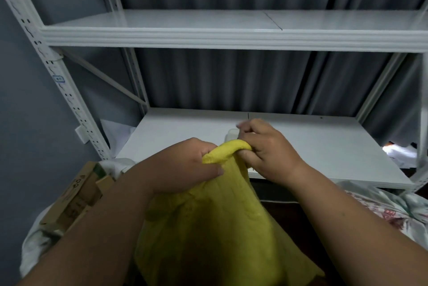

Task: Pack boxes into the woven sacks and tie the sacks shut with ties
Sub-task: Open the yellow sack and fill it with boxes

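Both hands, left hand [185, 165] and right hand [266, 149], clench the bunched neck of the yellow sack [208, 227] at lower centre frame; a loosened grip could let it spring open untied.

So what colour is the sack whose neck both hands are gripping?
Yellow; the woven sack shows clearly in the head view, its only view.

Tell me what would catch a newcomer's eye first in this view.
The bright yellow sack fills the lower middle, its neck bunched into a twist between the left hand and the right hand, both gripping it. Behind them stands a white metal shelf rack against a grey curtain. At lower left, a cardboard box sticks out of a white sack.
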